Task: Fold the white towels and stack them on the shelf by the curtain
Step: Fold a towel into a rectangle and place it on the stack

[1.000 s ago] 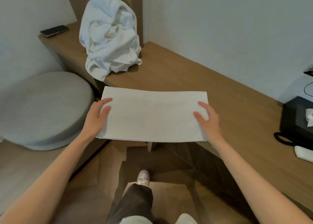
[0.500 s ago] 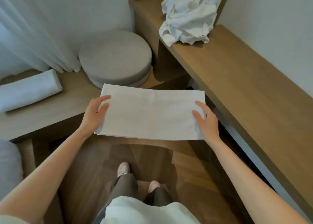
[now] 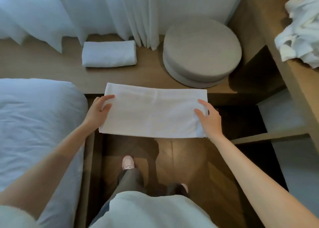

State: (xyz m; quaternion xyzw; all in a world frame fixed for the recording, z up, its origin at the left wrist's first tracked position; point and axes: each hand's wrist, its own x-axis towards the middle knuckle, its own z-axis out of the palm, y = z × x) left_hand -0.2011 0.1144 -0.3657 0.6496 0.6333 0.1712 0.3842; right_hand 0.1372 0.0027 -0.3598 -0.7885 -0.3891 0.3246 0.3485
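Holding the folded towel [image 3: 153, 114] flat, we grip its short ends: our left hand [image 3: 97, 111] at one end, our right hand [image 3: 209, 119] at the other, fingers curled round the edges. It is a smooth white rectangle with a faint centre crease. Its far edge overlaps the front of the wooden shelf [image 3: 151, 74]; whether they touch, we cannot tell. A second towel [image 3: 109, 54] lies at the shelf's back under the curtain [image 3: 103, 12], and a round cushion [image 3: 202, 50] sits on its right part.
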